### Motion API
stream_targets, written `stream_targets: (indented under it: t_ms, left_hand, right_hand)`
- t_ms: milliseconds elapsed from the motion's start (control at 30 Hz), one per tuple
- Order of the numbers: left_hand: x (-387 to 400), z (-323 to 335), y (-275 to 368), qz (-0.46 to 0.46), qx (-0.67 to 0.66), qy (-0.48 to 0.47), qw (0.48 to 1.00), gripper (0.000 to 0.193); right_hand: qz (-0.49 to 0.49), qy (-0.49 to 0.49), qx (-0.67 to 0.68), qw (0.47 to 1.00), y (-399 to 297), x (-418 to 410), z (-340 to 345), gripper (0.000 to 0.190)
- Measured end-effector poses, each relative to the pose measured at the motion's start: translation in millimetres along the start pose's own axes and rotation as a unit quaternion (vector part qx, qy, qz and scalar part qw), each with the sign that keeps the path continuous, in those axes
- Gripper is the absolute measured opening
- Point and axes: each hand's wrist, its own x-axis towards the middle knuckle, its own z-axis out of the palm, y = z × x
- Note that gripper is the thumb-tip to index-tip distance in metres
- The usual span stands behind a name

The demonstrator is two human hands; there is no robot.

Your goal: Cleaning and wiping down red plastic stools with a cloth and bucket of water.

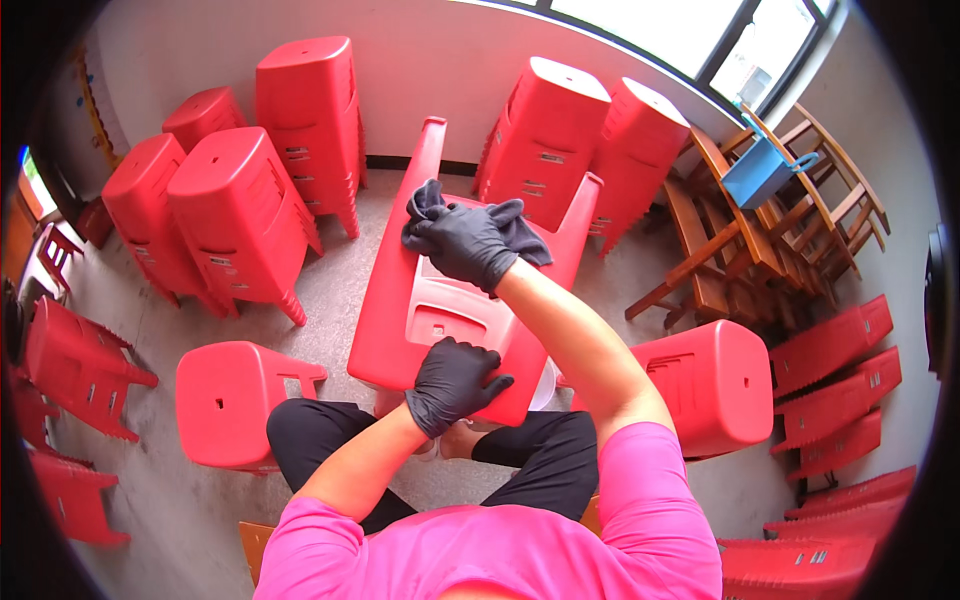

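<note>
In front of me a red plastic stool (385,330) lies tipped over, its seat end towards my lap and its legs pointing away. My right hand (469,244), in a black glove, is closed on a dark grey cloth (525,232). The cloth touches the inner side of the stool's left leg and trails to the right across the frame. My left hand (454,382), also gloved in black, grips the stool near its seat end, fingers curled and thumb out to the right. Its fingertips are hidden.
Stacked red stools (232,195) stand at the left, with further stacks (551,127) by the back wall. A single red stool (221,405) is by my left knee; another stack (705,390) lies to my right. Wooden furniture (742,232) with a blue plastic container (757,172) fills the right corner.
</note>
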Motion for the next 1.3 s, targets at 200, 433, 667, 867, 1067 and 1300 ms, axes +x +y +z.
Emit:
stream_targets:
  t_ms: [200,433,667,867,1067,1300]
  left_hand:
    - [-3.2,3.5,-0.9,-0.004,0.014,0.002,1.0,0.034]
    - [-1.6,-11.8,-0.3,-0.023,-0.047,0.214,0.975,0.043]
    - [-27.5,22.6,-21.9,-0.051,-0.055,0.382,0.921,0.073]
    - [-23.5,3.2,-31.7,-0.014,-0.062,0.371,0.927,0.074]
    - [-21.6,-10.5,-51.0,-0.049,-0.077,0.39,0.916,0.074]
    - [-6.1,-15.5,-53.6,-0.083,-0.327,0.326,0.883,0.052]
  right_hand:
    - [-0.081,-0.018,-0.04,0.996,12.4,21.5,14.8,0.02]
    - [0.036,0.023,0.02,0.999,8.3,54.9,13.3,0.025]
    - [-0.114,-0.175,0.296,0.932,-69.1,-12.6,36.1,0.022]
    - [-0.075,-0.059,0.122,0.988,-49.6,-45.0,6.3,0.015]
    - [-0.023,0.173,0.303,0.937,-19.6,-96.9,-92.5,0.028]
    - [-0.025,0.119,0.105,0.987,-86.2,-182.7,-40.3,0.039]
